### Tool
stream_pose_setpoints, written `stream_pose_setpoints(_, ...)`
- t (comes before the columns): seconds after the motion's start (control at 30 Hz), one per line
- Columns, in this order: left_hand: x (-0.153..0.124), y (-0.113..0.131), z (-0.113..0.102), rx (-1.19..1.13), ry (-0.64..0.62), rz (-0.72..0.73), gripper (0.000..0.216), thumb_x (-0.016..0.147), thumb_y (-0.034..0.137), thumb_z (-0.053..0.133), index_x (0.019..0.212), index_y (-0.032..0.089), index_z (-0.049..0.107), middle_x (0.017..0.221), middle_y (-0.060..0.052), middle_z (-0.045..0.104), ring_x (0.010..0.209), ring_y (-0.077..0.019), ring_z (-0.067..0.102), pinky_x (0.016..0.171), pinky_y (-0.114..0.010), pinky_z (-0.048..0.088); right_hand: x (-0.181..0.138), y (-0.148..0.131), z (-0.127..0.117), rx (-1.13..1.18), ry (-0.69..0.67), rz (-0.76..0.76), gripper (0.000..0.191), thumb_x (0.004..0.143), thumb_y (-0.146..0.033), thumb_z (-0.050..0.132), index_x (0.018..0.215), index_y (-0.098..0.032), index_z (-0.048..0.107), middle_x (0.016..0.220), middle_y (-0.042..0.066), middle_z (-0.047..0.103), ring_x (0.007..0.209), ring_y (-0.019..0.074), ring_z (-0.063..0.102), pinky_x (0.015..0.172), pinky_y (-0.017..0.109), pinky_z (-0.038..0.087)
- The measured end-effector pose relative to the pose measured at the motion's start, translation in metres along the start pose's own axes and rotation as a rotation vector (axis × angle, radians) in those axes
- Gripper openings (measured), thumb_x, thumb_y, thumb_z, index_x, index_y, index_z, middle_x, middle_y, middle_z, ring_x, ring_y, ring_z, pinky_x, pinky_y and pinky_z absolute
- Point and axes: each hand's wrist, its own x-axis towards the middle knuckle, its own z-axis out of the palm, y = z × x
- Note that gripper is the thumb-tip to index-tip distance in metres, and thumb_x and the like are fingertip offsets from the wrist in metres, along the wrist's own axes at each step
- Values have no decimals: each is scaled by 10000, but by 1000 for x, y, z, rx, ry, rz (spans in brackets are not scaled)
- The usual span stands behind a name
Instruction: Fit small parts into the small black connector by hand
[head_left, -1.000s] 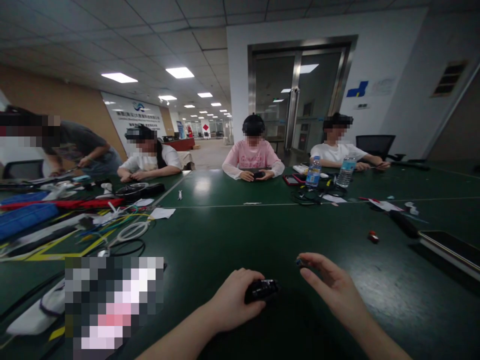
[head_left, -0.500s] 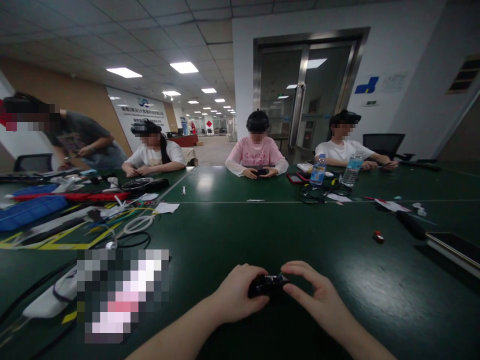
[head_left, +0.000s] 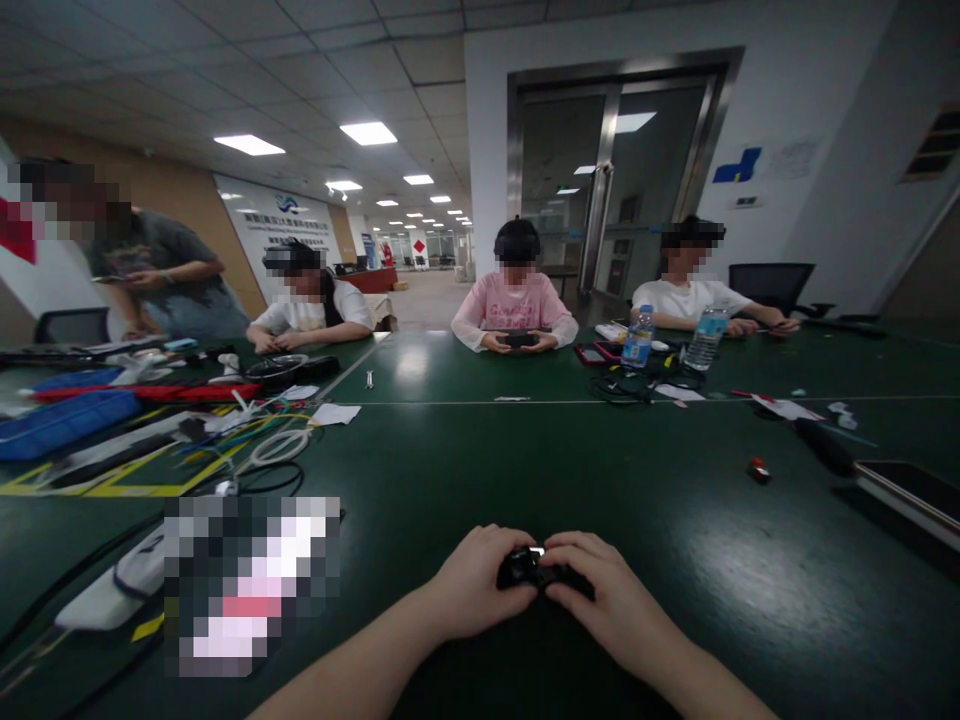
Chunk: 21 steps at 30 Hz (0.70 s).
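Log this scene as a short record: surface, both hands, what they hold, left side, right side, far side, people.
Surface: dark green table
Left grip: closed around the left end of a small black object
Right grip: closed on the same object's right end
Held item's identity: cannot tell, largely covered by the hands
Left side: blue tray, coiled white cable
Right side: small red-and-black item
Far side: two plastic bottles
People: four others
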Motion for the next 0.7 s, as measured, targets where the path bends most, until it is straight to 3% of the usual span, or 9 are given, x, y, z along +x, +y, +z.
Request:
stream_pose_setpoints(0.4,0,3,-2,-6,2,-6,341,760,267,625,1091,229,554,1059,-28,628,946,-210,555,868,-335,405,-1,0,2,-74,-19,8,253,761,-188,629,965,-336,662,1101,6,649,1041,266,580,913,448,440)
stream_pose_setpoints(0.6,-3,1,-4,-94,2,-34,382,764,271,624,1133,226,538,1082,-43,609,963,-217,552,879,-347,419,-4,-2,-1,40,-10,17,394,724,-147,644,1060,-352,619,1129,1,635,1065,260,570,945,442,427)
stream_pose_setpoints(0.7,-4,-2,-5,-233,9,-36,402,765,263,618,1152,214,522,1087,-48,597,972,-212,556,868,-329,444,-5,-3,-1,143,-3,5,359,753,-156,618,1072,-322,612,1151,13,619,1073,235,572,958,405,432)
